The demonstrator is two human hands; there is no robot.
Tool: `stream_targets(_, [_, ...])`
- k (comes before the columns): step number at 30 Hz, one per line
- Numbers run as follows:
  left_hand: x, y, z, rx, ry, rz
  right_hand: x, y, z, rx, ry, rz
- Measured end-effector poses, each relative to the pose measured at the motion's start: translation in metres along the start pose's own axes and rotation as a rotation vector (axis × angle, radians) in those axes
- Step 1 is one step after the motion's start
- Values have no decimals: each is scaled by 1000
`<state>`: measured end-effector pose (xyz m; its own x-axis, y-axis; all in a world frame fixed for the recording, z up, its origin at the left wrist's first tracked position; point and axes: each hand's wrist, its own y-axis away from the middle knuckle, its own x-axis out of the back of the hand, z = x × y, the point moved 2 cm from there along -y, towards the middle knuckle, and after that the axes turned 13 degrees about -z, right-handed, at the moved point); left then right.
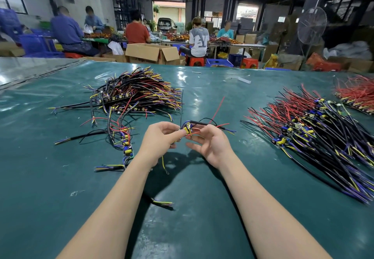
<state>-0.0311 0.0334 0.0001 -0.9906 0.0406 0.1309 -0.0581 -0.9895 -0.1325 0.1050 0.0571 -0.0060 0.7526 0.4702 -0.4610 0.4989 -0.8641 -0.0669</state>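
While holding the small wired board (187, 130) just above the table (202, 218), between the two wire piles, pinching it in left hand (159, 139) fingertips, right hand (212, 147) thumb and forefinger nipping its red wire (194, 133); seemingly straightening leads, next needing a gentle pull clear.
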Motion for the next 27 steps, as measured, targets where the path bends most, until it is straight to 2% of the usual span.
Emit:
stream_targets(5, [2, 1, -2, 28, 51, 30, -3, 0, 2, 64, 50, -77])
stream_targets(10, [-3, 1, -1, 32, 20, -2, 1, -1, 3, 84, 13, -15])
stream_targets(14, [-4, 1, -1, 25, -13, 16, 2, -1, 6, 76, 34, -39])
stream_targets(19, [-2, 4, 4, 26, 64, -101, 5, -1, 5, 55, -51, -66])
stream_targets(27, [2, 5, 10, -21, 38, -202, 7, 0, 5, 55, -144, -151])
